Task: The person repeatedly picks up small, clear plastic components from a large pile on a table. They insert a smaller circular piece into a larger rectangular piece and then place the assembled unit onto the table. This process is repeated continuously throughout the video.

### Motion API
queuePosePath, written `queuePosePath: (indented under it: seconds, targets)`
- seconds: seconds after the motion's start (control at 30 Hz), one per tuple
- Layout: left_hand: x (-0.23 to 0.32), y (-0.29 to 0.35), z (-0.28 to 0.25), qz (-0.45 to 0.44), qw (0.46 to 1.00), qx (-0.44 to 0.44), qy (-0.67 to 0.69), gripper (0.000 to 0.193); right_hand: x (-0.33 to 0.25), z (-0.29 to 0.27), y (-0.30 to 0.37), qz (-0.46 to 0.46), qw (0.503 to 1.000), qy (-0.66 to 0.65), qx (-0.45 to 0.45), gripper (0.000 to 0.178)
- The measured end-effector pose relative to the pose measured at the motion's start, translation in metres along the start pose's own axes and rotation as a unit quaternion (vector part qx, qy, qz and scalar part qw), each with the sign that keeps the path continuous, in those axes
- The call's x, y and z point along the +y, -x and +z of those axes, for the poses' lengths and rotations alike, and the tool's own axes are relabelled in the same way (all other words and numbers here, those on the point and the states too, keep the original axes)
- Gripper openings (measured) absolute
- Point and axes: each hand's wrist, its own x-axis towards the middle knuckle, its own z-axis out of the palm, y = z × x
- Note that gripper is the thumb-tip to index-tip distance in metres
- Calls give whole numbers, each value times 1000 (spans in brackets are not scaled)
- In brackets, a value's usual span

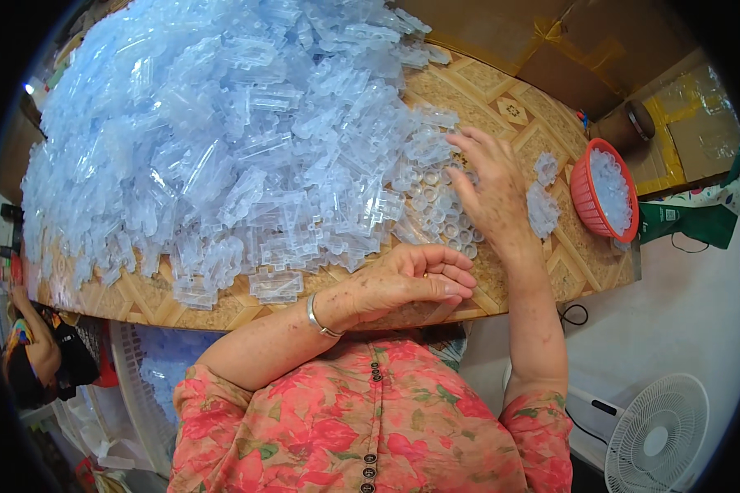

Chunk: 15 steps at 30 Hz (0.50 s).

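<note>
In my head view, the right hand (497, 189) is spread, thumb parted from fingers, beside clear rings (451, 231) on the table (156, 300). The left hand (419, 281) is half-curled; its grip I cannot make out. Clear pieces (222, 148) lie heaped leftward.

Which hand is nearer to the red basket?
Right: the right hand is left of the red basket, apart from it; the left hand is farther left, lower in view.
</note>
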Motion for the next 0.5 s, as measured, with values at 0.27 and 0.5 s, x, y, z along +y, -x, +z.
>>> queuePosePath:
  seconds: [0.27, 0.5]
  targets:
    - [-3, 0, -3, 19, 1000, 6, 11, 46, -1, -3, -3, -13, 999, 15, -30, 20]
    - [-2, -1, 3, 82, 993, 40, 75, 61, -25, -41, 54, 67, 995, -58, 34, 15]
